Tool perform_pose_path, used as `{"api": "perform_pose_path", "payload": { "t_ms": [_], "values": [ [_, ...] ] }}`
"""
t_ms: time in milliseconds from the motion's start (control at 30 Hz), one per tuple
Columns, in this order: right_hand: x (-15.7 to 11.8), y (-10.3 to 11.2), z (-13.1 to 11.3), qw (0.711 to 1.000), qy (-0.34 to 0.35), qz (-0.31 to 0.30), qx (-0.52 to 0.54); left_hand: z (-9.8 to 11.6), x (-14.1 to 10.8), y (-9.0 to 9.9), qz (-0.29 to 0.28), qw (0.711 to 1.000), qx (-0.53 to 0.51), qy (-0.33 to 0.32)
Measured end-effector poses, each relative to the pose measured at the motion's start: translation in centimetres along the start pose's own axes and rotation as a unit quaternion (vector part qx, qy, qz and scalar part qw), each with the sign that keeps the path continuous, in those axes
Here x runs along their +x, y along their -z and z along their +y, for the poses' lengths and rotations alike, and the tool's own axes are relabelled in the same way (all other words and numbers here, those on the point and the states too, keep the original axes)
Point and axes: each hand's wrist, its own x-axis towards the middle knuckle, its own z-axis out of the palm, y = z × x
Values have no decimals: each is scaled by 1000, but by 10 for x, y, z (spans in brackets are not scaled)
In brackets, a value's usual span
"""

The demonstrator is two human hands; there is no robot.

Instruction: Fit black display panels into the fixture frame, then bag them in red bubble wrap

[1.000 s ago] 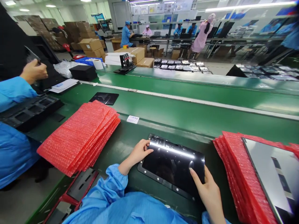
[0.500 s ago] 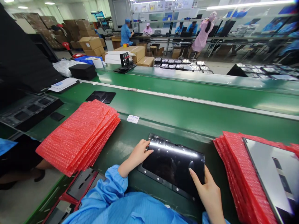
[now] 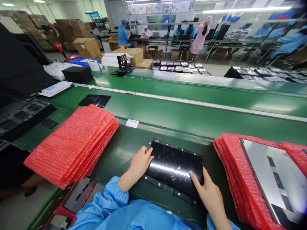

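A glossy black display panel (image 3: 171,159) with light smudges and a bright reflection lies over a dark flat fixture (image 3: 168,189) with white dots along its edges. My left hand (image 3: 139,164) grips the panel's left edge, thumb on top near the upper left corner. On the opposite side my right hand (image 3: 209,190) holds the right edge, with one digit on the glass and the other fingers around the side. Their undersides are hidden. Whether the panel touches the fixture all round, I cannot tell.
Stacked red bubble bags (image 3: 74,143) lie to the left. More red bubble bags (image 3: 232,175) on the right carry a silver-backed panel (image 3: 260,172). A white label (image 3: 131,123) sits on the green bench (image 3: 115,153). A dark flat panel (image 3: 94,100) lies farther back.
The panel looked bowed and raised toward me; now it lies flatter over the fixture. Both hands keep their hold on its sides. The whole view has shifted slightly.
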Motion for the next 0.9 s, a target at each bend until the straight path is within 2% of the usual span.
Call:
{"api": "perform_pose_path", "payload": {
  "t_ms": [100, 167, 267, 333, 433, 500, 633, 767, 900],
  "values": [
    [3, 2, 0, 991, 17, 6, -132, 4, 3, 6, -8, 1000, 26, 1],
    [7, 3, 2, 979, 73, 47, -185, 8, 6, 12, -12, 999, 41, -2],
    [13, 6, 5, 955, 202, 105, -188, 11, 9, 19, -12, 998, 63, -23],
    [15, 9, 4, 949, 242, 100, -177, 11, 11, 20, 2, 995, 88, -43],
    [16, 17, 1, 957, 227, 75, -162, 2, 12, 14, 30, 989, 117, -82],
    [14, 22, 0, 963, 212, 55, -157, -8, 12, 8, 29, 986, 113, -116],
    [7, 27, 0, 965, 209, -14, -159, -28, 9, -1, -33, 982, 91, -159],
    [5, 28, -2, 966, 194, -24, -171, -35, 5, -2, -108, 981, 87, -139],
    [6, 31, -9, 966, 202, -4, -161, -33, 1, -2, -106, 982, 94, -123]
  ]
}}
